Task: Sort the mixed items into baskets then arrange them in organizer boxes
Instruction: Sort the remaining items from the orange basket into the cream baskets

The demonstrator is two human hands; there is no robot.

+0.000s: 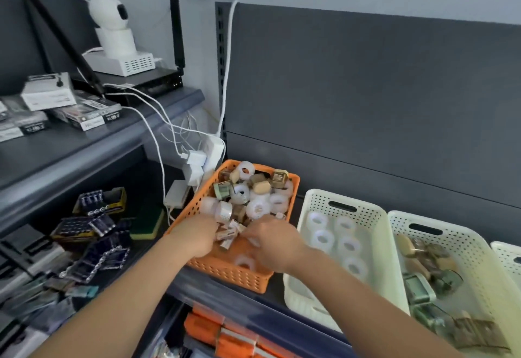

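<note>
Both hands were down in the orange basket (234, 276) at centre frame, among mixed white and patterned tape rolls (258, 208). Fingers of the left hand (197, 233) were buried in the pile, those of the right hand (270, 242) blurred, so I couldn't tell what either gripped. To the right, a white basket (342, 198) held white rolls (324, 238); the next basket (439, 218) held brown and green rolls (420, 287).

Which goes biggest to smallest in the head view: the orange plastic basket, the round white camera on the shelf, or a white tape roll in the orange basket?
1. Orange perforated plastic basket.
2. Round white camera on the shelf; it sits farther back, so true size is unsure.
3. White tape roll, smallest.
</note>
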